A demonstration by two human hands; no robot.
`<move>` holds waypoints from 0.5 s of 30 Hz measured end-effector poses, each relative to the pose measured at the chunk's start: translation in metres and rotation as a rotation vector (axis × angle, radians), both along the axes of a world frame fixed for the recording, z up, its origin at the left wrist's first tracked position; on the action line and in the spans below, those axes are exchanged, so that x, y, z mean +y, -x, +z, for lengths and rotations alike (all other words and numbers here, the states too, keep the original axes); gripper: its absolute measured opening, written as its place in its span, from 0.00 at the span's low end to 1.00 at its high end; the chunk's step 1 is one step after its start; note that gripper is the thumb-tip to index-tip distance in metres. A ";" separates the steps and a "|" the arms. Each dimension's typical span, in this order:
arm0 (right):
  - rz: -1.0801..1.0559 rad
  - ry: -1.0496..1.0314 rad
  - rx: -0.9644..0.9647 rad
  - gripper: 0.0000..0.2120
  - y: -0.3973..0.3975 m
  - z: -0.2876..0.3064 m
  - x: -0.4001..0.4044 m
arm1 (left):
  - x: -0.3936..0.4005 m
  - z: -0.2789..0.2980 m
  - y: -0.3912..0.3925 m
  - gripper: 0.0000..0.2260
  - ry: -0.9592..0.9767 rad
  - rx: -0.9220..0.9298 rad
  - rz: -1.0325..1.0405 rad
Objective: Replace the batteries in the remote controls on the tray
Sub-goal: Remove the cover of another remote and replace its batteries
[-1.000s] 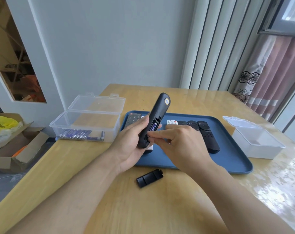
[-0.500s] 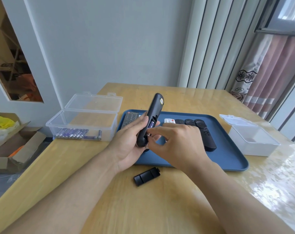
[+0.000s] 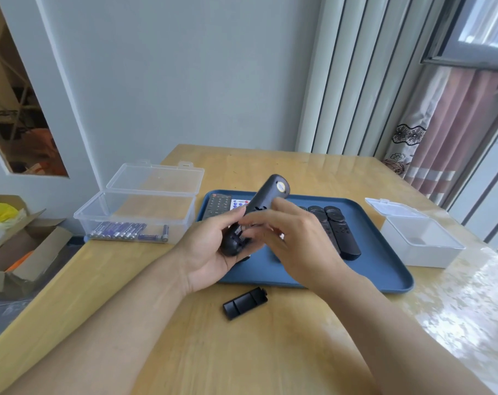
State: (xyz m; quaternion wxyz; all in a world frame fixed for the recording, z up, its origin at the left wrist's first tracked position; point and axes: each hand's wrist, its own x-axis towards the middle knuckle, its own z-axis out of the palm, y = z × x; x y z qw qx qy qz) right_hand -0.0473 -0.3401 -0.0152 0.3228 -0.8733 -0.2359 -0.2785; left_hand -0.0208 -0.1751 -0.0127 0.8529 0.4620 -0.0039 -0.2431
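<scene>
My left hand (image 3: 208, 252) grips the lower end of a black remote (image 3: 270, 195), tilted up over the blue tray (image 3: 370, 269) with its back and open battery compartment facing me. My right hand (image 3: 299, 240) reaches across, its thumb and fingertips pinched at the compartment on a battery; they are blurred and hide it. The remote's black battery cover (image 3: 245, 303) lies on the table in front of the tray. Several other remotes (image 3: 339, 232) lie in the tray, including a grey one (image 3: 218, 205) at its far left.
A clear open box (image 3: 134, 215) left of the tray holds several blue batteries (image 3: 128, 232). A white open box (image 3: 418, 243) stands right of the tray. A cardboard box (image 3: 22, 252) sits on the floor past the table's left edge.
My right fingertips have closed in on the compartment. The blue battery seen in it earlier no longer shows. The remote is tilted lower and more to the right.
</scene>
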 end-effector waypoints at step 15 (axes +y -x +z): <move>0.014 -1.225 0.933 0.07 -0.023 0.028 -0.053 | 0.001 0.009 0.005 0.18 0.111 0.035 0.047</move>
